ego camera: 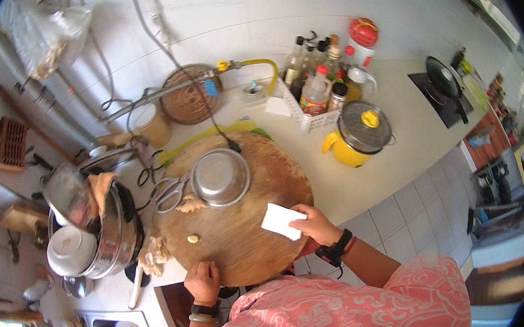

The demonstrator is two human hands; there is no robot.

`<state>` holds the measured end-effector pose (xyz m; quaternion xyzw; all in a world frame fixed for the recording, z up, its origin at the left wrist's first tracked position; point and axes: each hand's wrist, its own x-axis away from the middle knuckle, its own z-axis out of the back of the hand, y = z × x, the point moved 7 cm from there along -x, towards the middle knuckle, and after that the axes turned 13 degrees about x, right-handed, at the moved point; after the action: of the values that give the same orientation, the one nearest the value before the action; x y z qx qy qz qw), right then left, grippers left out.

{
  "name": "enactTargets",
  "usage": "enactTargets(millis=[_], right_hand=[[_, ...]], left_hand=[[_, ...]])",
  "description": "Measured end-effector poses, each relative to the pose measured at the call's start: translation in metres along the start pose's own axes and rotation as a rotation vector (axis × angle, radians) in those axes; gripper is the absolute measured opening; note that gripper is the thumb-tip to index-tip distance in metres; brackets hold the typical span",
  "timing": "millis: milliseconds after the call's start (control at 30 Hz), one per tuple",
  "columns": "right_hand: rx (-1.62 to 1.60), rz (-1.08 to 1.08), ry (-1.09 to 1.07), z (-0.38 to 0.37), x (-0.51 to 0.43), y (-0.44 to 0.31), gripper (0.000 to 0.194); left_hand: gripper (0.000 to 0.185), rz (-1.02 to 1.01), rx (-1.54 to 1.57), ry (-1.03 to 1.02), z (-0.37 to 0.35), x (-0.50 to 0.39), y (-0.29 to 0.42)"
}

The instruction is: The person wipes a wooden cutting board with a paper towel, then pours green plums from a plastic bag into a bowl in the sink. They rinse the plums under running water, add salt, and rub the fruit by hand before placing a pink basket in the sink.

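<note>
Between the thumb and fingers of my right hand [317, 225] is a folded white sheet [280, 220], perhaps paper or a napkin, held over the right front of a round wooden chopping board [247, 242]. My left hand [203, 281] is curled at the board's near left edge, with nothing visible in it. A small pale piece of food [193, 239], maybe a garlic clove, lies on the wood near that hand. Farther back sits an upside-down metal bowl [220, 177]. Grey-handled scissors [172, 193] rest against its left side, partly hidden, beside a crumpled tan scrap [191, 203].
Stacked pots [116, 243] and a white bowl [69, 251] crowd the left. A white basket [320, 120] of bottles and a yellow pot [350, 151] with a steel lid stand back right. A black cable [189, 75] hangs down to the board. The sink [110, 321] is lower left.
</note>
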<state>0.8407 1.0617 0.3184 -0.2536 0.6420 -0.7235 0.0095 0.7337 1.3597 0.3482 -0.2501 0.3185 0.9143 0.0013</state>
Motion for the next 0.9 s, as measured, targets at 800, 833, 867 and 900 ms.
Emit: enactTargets(millis=[800,833,867,900], right_hand=[[1.527,0.589,0.052,0.020,-0.049,-0.061,0.063],[1.544,0.598,0.030,0.018,-0.050,-0.062,0.063],[1.563,0.581,0.017,0.017,-0.051,-0.061,0.061],[1.583,0.541,0.017,0.018,-0.054,-0.061,0.059]], left_hand=[[0.019,0.053,0.021,0.007,0.006,0.004,-0.001],[0.020,0.013,0.003,0.017,0.008,0.003,0.000],[0.021,-0.003,0.042,0.046,0.010,0.003,0.001],[0.019,-0.016,0.015,0.041,0.011,0.002,0.001]])
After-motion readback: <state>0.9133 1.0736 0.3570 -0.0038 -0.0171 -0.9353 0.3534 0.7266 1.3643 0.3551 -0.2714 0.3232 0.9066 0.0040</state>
